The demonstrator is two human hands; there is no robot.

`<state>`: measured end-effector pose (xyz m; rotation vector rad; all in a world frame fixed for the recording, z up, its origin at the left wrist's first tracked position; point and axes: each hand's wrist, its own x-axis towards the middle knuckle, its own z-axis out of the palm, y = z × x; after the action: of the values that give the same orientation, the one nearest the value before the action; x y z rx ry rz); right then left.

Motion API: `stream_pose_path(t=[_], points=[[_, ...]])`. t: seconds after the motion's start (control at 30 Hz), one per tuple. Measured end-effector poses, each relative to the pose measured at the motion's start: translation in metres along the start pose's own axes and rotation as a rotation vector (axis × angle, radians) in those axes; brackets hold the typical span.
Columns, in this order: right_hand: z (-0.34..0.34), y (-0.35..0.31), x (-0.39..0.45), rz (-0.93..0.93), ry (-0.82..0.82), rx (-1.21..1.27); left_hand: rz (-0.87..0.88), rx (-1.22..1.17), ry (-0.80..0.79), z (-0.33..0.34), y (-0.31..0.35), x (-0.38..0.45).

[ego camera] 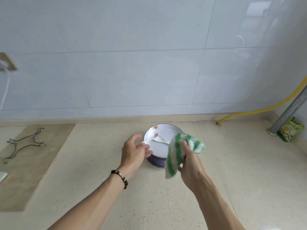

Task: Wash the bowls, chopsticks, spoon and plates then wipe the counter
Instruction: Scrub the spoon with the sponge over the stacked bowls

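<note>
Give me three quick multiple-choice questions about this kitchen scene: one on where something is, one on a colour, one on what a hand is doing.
1. Where does the stack of plates sit?
A. on the counter near the wall
B. in a sink
C. on a shelf

2. What colours is the cloth?
A. red and black
B. green and white
C. plain blue

3. What is the left hand doing?
A. hanging idle
B. pressing flat on the counter
C. pinching the white spoon by its handle

Answers: 1 A, the stack stands on the beige counter before the tiled wall. 2 B, its stripes are green and white, held in the right hand. 3 C, fingers close on the handle, the spoon over the top plate.
</note>
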<state>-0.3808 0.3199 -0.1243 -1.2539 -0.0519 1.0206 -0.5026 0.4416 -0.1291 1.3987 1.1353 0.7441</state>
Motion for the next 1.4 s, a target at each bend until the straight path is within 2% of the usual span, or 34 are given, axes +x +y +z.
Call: stream_pose_path(t=[0.1, 0.2, 0.33, 0.43, 0.5, 0.57, 0.7, 0.8, 0.87, 1.03, 1.1, 1.2, 1.3, 1.4], points=[[0.041, 0.000, -0.007, -0.006, -0.077, 0.044, -0.066, -0.138, -0.127, -0.012, 0.023, -0.014], [0.075, -0.005, -0.013, -0.035, -0.086, 0.028, 0.002, -0.147, -0.270, -0.028, 0.038, -0.026], [0.104, -0.012, -0.011, -0.108, 0.020, -0.184, 0.126, -0.038, -0.217, -0.058, 0.050, -0.023], [0.109, -0.004, 0.008, -0.139, 0.190, -0.380, 0.185, 0.016, -0.222, -0.071, 0.051, -0.023], [0.116, -0.007, -0.001, -0.130, 0.297, -0.333, 0.186, -0.004, -0.230, -0.074, 0.052, -0.025], [0.124, -0.010, -0.016, -0.118, 0.320, -0.208, 0.183, -0.002, -0.248, -0.075, 0.053, -0.027], [0.129, -0.009, -0.022, -0.051, 0.277, 0.069, 0.190, 0.057, -0.338, -0.072, 0.056, -0.035], [0.123, -0.013, -0.024, -0.074, 0.123, 0.152, 0.201, 0.110, -0.391, -0.077, 0.068, -0.038], [0.113, -0.017, -0.024, -0.107, 0.036, 0.087, 0.196, 0.134, -0.454, -0.084, 0.076, -0.039], [0.085, -0.035, -0.020, -0.379, -0.055, -0.284, 0.174, 0.198, -0.564, -0.103, 0.091, -0.031], [0.079, -0.040, -0.021, -0.423, -0.093, -0.397, 0.159, 0.219, -0.567, -0.108, 0.094, -0.026], [0.080, -0.038, -0.022, -0.485, -0.037, -0.395, 0.135, 0.253, -0.517, -0.101, 0.095, -0.029], [0.088, -0.032, -0.021, -0.521, -0.037, -0.421, 0.172, 0.398, -0.434, -0.092, 0.089, -0.034], [0.090, -0.034, -0.012, -0.517, 0.024, -0.534, 0.175, 0.349, -0.335, -0.092, 0.082, -0.031]])
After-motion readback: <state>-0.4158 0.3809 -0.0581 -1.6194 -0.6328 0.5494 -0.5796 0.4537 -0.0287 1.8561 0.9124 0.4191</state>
